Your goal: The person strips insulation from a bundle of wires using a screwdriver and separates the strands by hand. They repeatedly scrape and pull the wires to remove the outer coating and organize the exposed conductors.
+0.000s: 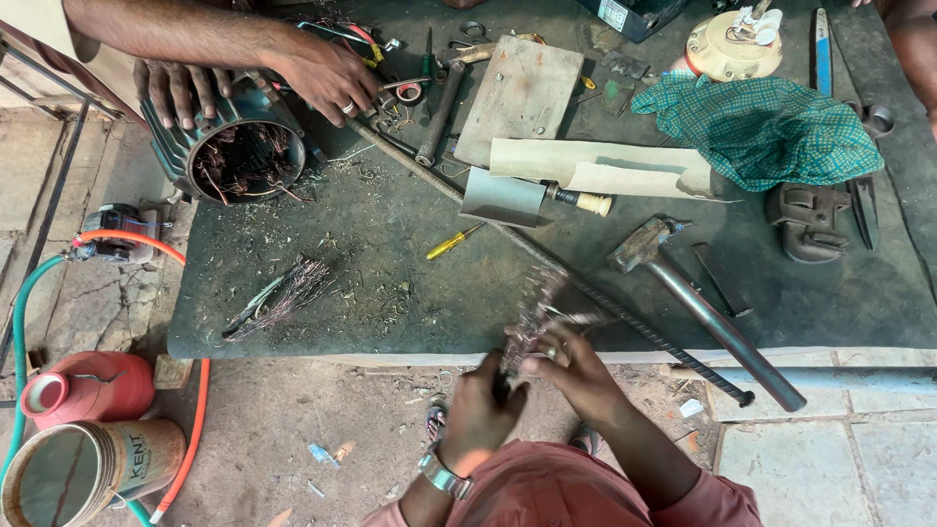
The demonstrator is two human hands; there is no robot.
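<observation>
My left hand (480, 405) and my right hand (569, 368) both grip a bundle of thin copper wire strands (532, 312) at the near edge of the dark workbench (390, 283). The bundle sticks up and away from me, blurred. A second wire bundle (283, 298) lies on the bench to the left. At the far left another person's two hands (322, 73) rest on a motor housing (239, 146) with copper windings showing in its open end.
On the bench lie a hammer (708, 312), a long threaded rod (586, 283), a yellow screwdriver (451, 244), a scraper (512, 198), rolled paper (605, 166), a green cloth (766, 127) and a wooden board (522, 93). A red jug (88, 385) and hoses sit on the floor at left.
</observation>
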